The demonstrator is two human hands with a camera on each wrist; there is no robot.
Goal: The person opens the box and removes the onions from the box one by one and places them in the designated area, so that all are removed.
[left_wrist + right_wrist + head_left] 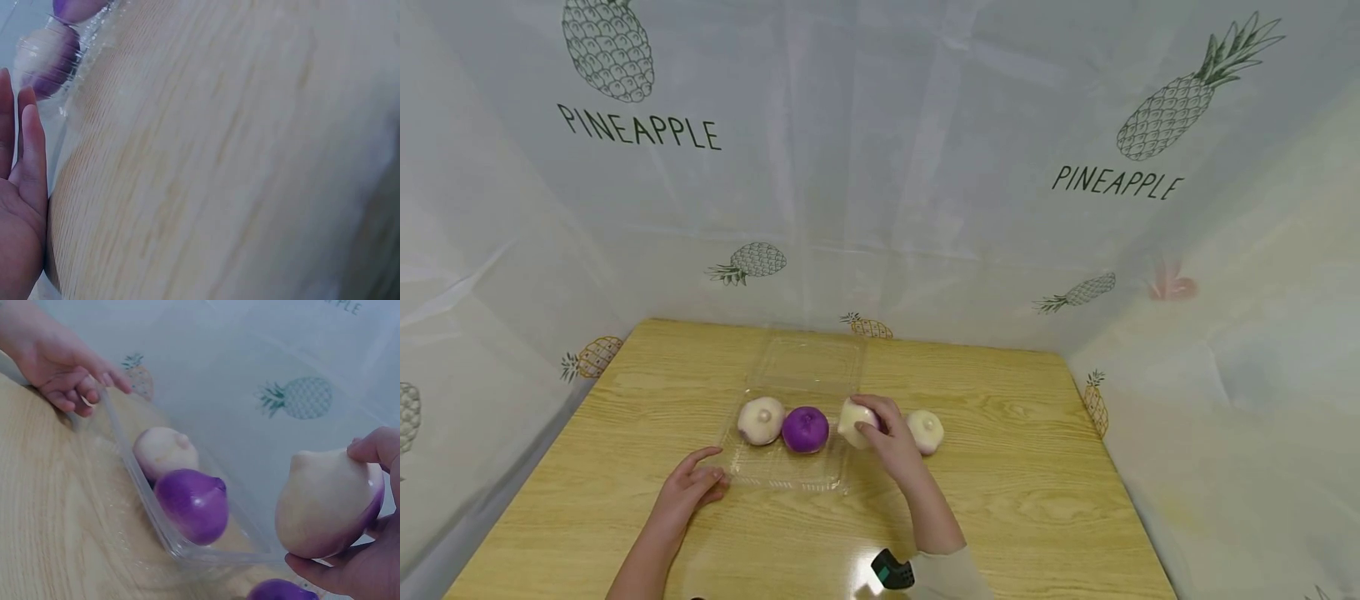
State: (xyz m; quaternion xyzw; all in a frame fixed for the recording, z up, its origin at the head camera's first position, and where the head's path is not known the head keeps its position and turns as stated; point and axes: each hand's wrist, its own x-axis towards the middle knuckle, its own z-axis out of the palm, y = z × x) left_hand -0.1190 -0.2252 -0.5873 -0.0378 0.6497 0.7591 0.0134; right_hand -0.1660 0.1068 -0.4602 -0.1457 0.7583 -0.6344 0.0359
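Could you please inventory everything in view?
Table: one, yellowish wood, foreground
Container: one, clear, open on table
Pale vegetable: one, whitish-purple, container's left side
Purple vegetable: one, purple, in container, alongside
Held vegetable: one, whitish-purple, by container's right edge
Loose vegetable: one, whitish-purple, table, further right
Sheeting: count unclear, whitish, pineapple-printed, behind, beside table
Blurred patch: one, reddish, right sheeting
Device: one, black, right wrist
Sleeve: one, pale, right arm
Left hand: one, by container's left edge
Right hand: one, gripping held vegetable

Held bulb (320, 503): cream, purple underside, glossy, nubbed, tilted, off the table by container's right side. Clear plastic container (784, 482): lid open, pale bulb (762, 422) and purple bulb (806, 431) inside.
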